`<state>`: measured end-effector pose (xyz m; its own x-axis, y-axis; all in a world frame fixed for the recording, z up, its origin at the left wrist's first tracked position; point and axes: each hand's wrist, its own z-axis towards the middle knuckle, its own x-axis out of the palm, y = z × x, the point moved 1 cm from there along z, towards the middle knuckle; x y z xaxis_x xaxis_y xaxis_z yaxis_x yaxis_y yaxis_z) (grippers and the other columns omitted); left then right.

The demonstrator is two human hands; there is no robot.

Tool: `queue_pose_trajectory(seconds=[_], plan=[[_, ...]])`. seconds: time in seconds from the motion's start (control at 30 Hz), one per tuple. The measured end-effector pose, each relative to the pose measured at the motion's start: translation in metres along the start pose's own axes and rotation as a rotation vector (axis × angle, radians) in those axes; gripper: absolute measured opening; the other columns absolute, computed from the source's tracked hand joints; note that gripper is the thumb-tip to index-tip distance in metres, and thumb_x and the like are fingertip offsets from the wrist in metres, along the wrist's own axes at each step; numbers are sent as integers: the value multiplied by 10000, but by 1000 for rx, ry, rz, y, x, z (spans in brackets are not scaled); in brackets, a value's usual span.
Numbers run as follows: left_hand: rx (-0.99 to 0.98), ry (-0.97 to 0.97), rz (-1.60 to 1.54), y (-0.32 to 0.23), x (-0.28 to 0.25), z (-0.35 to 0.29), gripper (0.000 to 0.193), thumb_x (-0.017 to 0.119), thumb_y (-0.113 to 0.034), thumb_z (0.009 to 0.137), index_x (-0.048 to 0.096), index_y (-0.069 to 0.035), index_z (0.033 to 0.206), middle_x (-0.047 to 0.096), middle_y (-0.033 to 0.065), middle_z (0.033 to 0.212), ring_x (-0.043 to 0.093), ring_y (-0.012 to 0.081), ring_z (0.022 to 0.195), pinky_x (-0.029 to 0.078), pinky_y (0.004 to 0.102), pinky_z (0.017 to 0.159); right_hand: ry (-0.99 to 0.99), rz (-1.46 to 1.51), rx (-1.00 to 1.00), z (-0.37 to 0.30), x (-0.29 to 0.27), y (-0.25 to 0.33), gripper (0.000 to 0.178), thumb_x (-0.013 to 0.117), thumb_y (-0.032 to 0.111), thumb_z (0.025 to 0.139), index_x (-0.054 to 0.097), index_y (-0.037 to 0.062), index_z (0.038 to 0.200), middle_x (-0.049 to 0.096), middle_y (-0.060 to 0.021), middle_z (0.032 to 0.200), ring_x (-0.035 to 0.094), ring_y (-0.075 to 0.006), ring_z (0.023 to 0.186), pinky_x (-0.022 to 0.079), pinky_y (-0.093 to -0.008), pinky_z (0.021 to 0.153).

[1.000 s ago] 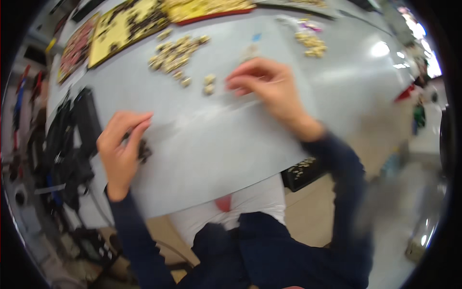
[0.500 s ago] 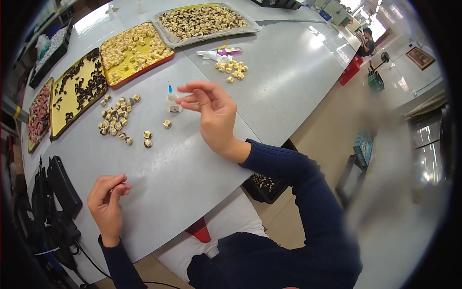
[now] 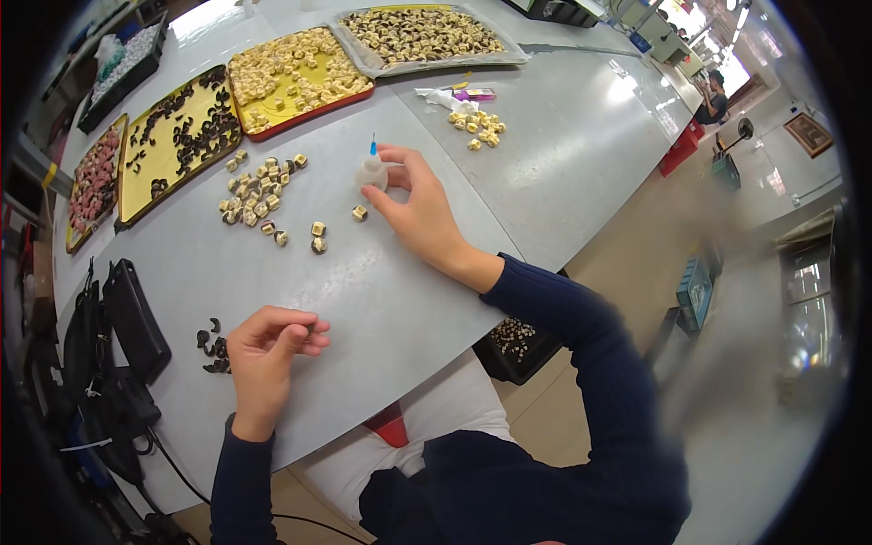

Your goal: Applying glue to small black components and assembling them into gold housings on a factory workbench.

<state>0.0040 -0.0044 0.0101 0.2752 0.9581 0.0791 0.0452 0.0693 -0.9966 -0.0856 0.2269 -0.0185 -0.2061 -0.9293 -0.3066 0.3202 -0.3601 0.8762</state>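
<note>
My right hand (image 3: 416, 204) is closed round a small translucent squeeze bottle (image 3: 371, 174) with a blue needle tip, which stands upright on the table. Closer to me, my left hand (image 3: 269, 359) is held above the table with its fingertips pinched together. A dark speck shows between them, too small to name. Beside that hand lie several curved black pieces (image 3: 218, 350). Beyond it are a loose pile of small cream-and-black cube-like pieces (image 3: 257, 193) and a few single ones, one of them a cube (image 3: 360, 213) just short of the bottle.
Trays at the back hold pink pieces (image 3: 94, 182), black pieces (image 3: 204, 127), cream pieces (image 3: 300, 68) and finished-looking cubes (image 3: 427, 36). Cream cubes (image 3: 477, 127) lie near a purple-labelled tube (image 3: 474, 94). A black device with cables (image 3: 136, 318) sits at the left. A black bin (image 3: 518, 350) is below the table edge.
The fingers of my right hand, apart and beside the bottle before, have closed round it. My left hand has moved right, and the black pieces beside it now show. The whole view has shifted.
</note>
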Motion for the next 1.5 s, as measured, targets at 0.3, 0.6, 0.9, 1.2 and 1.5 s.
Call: queue_pose_trajectory(seconds=[0.3, 0.6, 0.9, 1.2, 1.5], plan=[[-94, 76, -87, 1, 10, 3, 168, 622, -46, 835, 609, 31, 984, 653, 139, 906, 635, 157, 783, 509, 245, 711, 26, 110, 87, 3, 2, 1, 304, 629, 87, 837, 480, -22, 1079, 600, -122, 1032, 603, -160, 918, 483, -277, 799], [-212, 47, -54, -4, 11, 4, 290, 576, 7, 841, 557, -10, 1130, 621, 101, 958, 610, 133, 789, 516, 234, 622, 235, 513, 153, -4, 4, 29, 359, 522, 190, 922, 435, -13, 1204, 565, -86, 1002, 587, -137, 839, 472, -266, 735], [-184, 93, -229, 2, 23, 11, 218, 552, 70, 828, 491, 11, 1029, 608, 142, 965, 611, 159, 844, 509, 242, 727, 481, 780, 255, -6, -3, 30, 398, 632, 204, 848, 478, 24, 1168, 586, -105, 1036, 591, -163, 902, 471, -285, 790], [-246, 147, -365, 0, 23, 9, 221, 636, -16, 822, 543, 31, 1016, 622, 175, 978, 634, 185, 879, 526, 271, 767, 541, 896, 318, -10, -12, 41, 445, 658, 361, 817, 469, 72, 1097, 575, -83, 1093, 524, -132, 999, 403, -267, 842], [-350, 159, -370, 5, 22, 8, 241, 652, 65, 768, 554, 35, 986, 640, 181, 901, 659, 210, 825, 550, 287, 738, 528, 769, 240, -16, -7, 49, 516, 351, 542, 908, 407, 61, 1086, 616, -159, 865, 411, -62, 403, 350, -188, 409]])
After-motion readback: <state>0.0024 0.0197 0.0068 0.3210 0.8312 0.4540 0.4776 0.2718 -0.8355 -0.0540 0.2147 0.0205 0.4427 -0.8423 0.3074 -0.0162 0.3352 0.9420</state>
